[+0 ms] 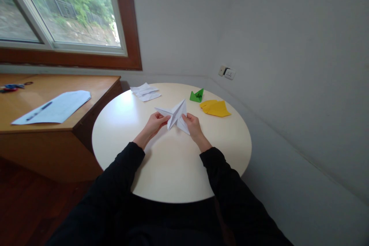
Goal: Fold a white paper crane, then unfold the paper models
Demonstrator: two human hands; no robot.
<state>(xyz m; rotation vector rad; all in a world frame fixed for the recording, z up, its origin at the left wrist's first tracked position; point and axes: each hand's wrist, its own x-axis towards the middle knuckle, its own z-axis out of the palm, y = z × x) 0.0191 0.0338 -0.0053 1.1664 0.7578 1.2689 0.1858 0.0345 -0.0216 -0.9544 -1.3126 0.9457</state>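
I see a white folded paper [175, 116], crisp and sharply pointed like a star, pinched between my left hand [155, 122] and right hand [192, 123] just above the smooth, round cream table [173, 169].

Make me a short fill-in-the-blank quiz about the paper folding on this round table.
1. Both hands hold a folded paper shape coloured ____.
2. The green paper figure sits beside a flat folded sheet coloured ____.
3. The table top is ____ in shape.
4. On the wooden desk a pen lies on a pale ____.

Missing words: white; yellow; round; sheet of paper
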